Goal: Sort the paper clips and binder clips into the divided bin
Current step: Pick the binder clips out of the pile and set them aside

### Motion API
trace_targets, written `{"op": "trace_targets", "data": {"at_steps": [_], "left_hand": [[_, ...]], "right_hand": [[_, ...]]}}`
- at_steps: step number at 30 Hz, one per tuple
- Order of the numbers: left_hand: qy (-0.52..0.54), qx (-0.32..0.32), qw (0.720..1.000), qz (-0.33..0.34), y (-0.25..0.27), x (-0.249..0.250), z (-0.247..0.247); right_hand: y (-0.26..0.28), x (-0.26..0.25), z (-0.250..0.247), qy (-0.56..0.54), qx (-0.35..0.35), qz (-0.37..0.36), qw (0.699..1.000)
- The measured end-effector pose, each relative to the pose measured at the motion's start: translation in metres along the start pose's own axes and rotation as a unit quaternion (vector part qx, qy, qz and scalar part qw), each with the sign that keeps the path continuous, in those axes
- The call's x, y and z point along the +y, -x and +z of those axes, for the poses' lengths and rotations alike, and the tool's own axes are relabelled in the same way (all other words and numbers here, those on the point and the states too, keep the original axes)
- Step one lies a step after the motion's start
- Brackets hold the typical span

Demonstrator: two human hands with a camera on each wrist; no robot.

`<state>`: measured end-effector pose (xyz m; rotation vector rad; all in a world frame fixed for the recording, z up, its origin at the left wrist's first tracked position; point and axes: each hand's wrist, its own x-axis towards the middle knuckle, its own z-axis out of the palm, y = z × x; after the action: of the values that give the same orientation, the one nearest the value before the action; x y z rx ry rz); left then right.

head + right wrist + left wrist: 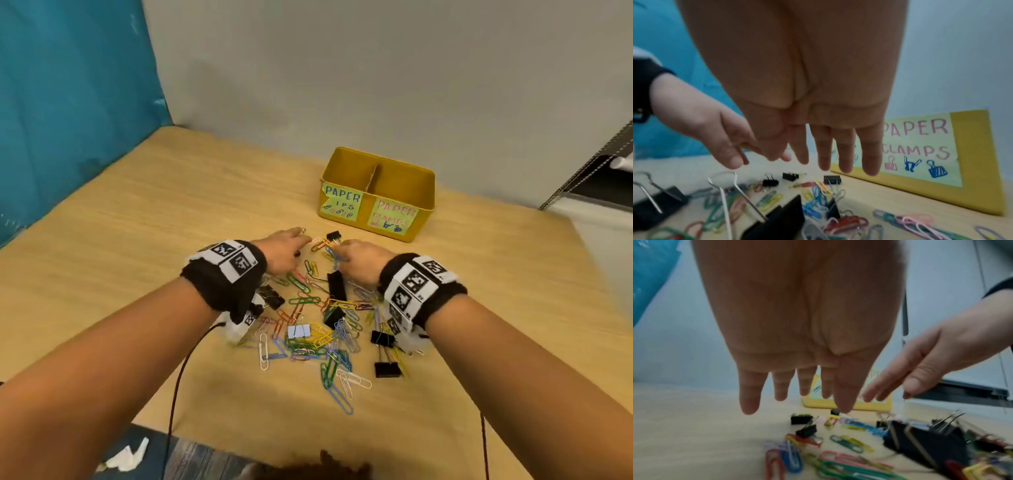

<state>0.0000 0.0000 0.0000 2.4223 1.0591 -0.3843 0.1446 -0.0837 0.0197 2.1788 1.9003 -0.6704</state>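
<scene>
A heap of coloured paper clips (318, 329) mixed with black binder clips (336, 286) lies on the wooden table. Behind it stands the yellow divided bin (407, 185), its left half labelled for paper clips and its right half for paper clamps. My left hand (289, 248) and right hand (347, 255) hover side by side over the far end of the heap. In the left wrist view the left hand (803, 386) hangs with straight fingers and holds nothing. The right hand (824, 154) is likewise straight-fingered and empty above the clips (818, 191). A small binder clip (334, 235) sits just beyond both hands.
Grey wall behind the bin and a teal curtain (68, 120) on the left bound the table (137, 212). A dark shelf unit (596, 178) stands at the right. Cables trail from both wristbands toward the near table edge. White paper scraps (126, 455) lie on the floor.
</scene>
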Motion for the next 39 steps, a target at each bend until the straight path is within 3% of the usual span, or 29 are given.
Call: {"op": "trace_targets", "data": {"at_steps": [4,11,15,20,24,27,32,34,36,39], "left_hand": [[0.006,0.007,1.000,-0.023,-0.018,-0.002,-0.008],[0.023,-0.037,0.999,-0.022,-0.036,-0.021,-0.021],[0.055,-0.015,0.998,-0.011,-0.034,-0.024,-0.025],[0.066,-0.028,0.997,-0.012,-0.032,-0.021,-0.021],[0.092,-0.005,0.996,-0.020,-0.033,-0.030,-0.022],[0.110,-0.034,0.993,0.004,-0.030,-0.028,-0.021],[0.057,0.072,0.996,0.002,-0.030,-0.020,-0.013],[0.066,0.088,0.994,-0.011,-0.030,-0.021,-0.012],[0.065,0.116,0.990,-0.035,-0.030,-0.028,-0.012],[0.044,0.114,0.990,-0.076,-0.023,-0.040,-0.010]], "right_hand": [[-0.029,-0.002,-0.002,-0.006,0.006,0.032,0.999],[-0.045,0.006,-0.009,0.031,-0.084,-0.023,0.996],[-0.041,0.020,-0.020,0.008,-0.012,0.012,1.000],[-0.050,0.011,-0.017,0.104,-0.065,0.054,0.991],[-0.057,-0.008,-0.013,0.095,0.004,0.005,0.995],[-0.060,-0.027,-0.007,0.059,-0.028,-0.003,0.998],[-0.061,-0.030,-0.009,0.122,0.007,0.039,0.992],[-0.060,-0.028,-0.006,0.097,0.004,-0.013,0.995],[-0.059,-0.027,-0.002,0.093,-0.053,-0.077,0.991],[-0.052,-0.025,0.001,0.151,-0.122,-0.069,0.979]]}}
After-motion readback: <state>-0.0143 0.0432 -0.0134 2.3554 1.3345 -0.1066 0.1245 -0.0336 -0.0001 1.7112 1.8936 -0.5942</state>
